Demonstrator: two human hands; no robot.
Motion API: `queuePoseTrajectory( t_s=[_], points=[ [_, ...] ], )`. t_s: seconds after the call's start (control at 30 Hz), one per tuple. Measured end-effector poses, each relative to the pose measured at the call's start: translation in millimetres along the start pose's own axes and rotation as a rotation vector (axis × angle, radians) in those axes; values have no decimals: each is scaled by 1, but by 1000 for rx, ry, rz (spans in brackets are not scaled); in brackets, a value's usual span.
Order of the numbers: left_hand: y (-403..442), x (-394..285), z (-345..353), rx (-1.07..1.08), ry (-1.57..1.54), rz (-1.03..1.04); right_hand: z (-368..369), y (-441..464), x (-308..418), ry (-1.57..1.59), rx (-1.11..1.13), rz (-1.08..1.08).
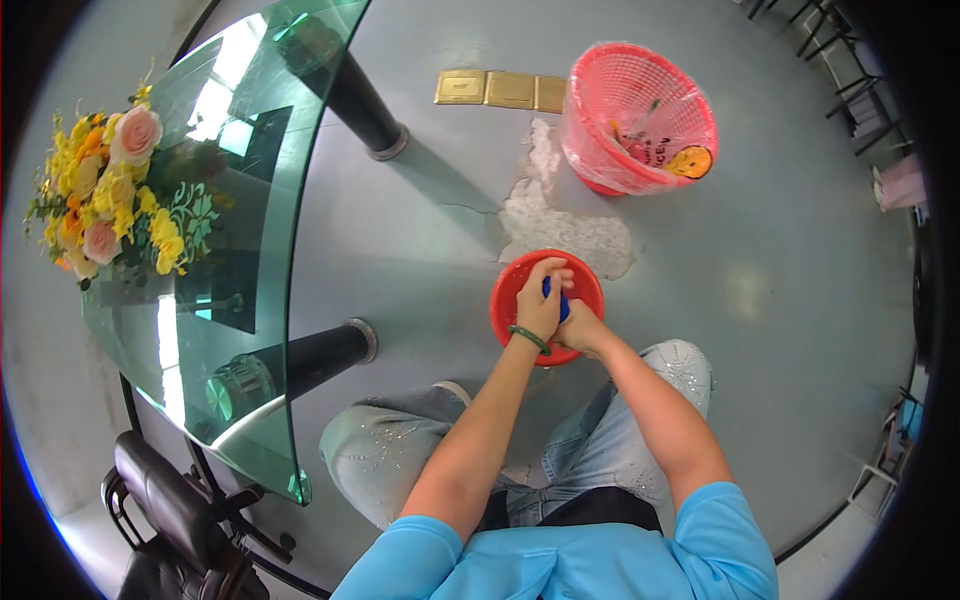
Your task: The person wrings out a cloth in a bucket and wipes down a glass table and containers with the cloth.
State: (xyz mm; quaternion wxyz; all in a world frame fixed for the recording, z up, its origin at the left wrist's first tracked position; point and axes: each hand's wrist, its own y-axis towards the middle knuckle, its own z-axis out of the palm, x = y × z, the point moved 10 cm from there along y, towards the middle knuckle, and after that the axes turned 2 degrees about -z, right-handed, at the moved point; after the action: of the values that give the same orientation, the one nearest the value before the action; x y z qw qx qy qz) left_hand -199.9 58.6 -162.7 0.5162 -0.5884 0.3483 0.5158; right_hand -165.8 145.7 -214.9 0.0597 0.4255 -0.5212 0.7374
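Note:
A red basin (503,322) stands on the floor in front of my knees. Over it, my left hand (540,300), with a green bangle at the wrist, is closed round a small blue thing (563,308) that looks like a cloth. My right hand (580,328) grips the same blue thing from the lower right, touching my left hand. Most of the blue thing is hidden by the fingers. What lies in the basin beneath my hands cannot be made out.
A pink lined waste basket (640,65) with litter stands beyond the basin, near gold floor plates (510,90). On the left are a glass table (270,300) with dark legs, flowers (100,200) and a black chair (165,500). A rough white patch (560,232) marks the floor.

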Motion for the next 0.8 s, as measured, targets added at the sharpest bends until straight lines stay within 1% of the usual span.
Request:
queuePoseTrajectory(
  t_s=[0.03, 0.07, 0.1, 0.13, 0.17, 0.23, 0.27, 0.3, 0.33, 0.37, 0.4, 0.43, 0.47, 0.5, 0.57, 0.63, 0.7, 0.73, 0.8],
  points=[
    [-1, 4, 3, 38, -1, -86, -5, 2, 4, -117, -40, -110],
    [-1, 5, 2, 30, 1, -82, -8, 3, 11, -235, -85, -221],
    [-1, 8, 0, -1, 75, -101, -4, -1, 17, -239, -82, -226],
    [-2, 11, -1, -27, 150, -123, -5, -7, 23, -402, -159, -205],
    [-1, 12, 1, -25, 149, -120, -10, -12, 28, -564, -239, -182],
    [-2, 8, -7, -117, 304, -137, -8, -7, 27, -583, -235, -227],
    [-3, 12, -8, -117, 307, -141, -5, -7, 27, -601, -232, -267],
    [-4, 9, -14, -178, 356, -102, -2, -8, 25, -598, -232, -263],
    [-5, 5, -17, -235, 401, -61, 0, -10, 23, -682, -238, -225],
    [-4, 8, -16, -227, 396, -63, 1, -12, 21, -767, -248, -183],
    [-4, 14, -20, -220, 441, -151, 2, -16, 23, -766, -257, -172],
    [-7, 20, -23, -211, 487, -239, 6, -22, 32, -801, -271, -225],
    [-9, 16, -23, -219, 481, -236, 9, -26, 39, -835, -286, -280],
    [-8, 18, -21, -206, 478, -235, 7, -26, 38, -834, -296, -272],
    [-7, 23, -25, -257, 442, -231, 9, -28, 45, -950, -312, -378],
    [-4, 36, -25, -247, 460, -227, 8, -28, 46, -991, -329, -402],
    [-3, 57, -30, -265, 423, -307, 9, -28, 47, -1034, -339, -433],
    [-1, 66, -31, -264, 421, -307, 10, -28, 48, -1071, -341, -461],
    [-6, 93, -37, -314, 234, -443, 13, -25, 47, -1107, -342, -485]
  ],
)
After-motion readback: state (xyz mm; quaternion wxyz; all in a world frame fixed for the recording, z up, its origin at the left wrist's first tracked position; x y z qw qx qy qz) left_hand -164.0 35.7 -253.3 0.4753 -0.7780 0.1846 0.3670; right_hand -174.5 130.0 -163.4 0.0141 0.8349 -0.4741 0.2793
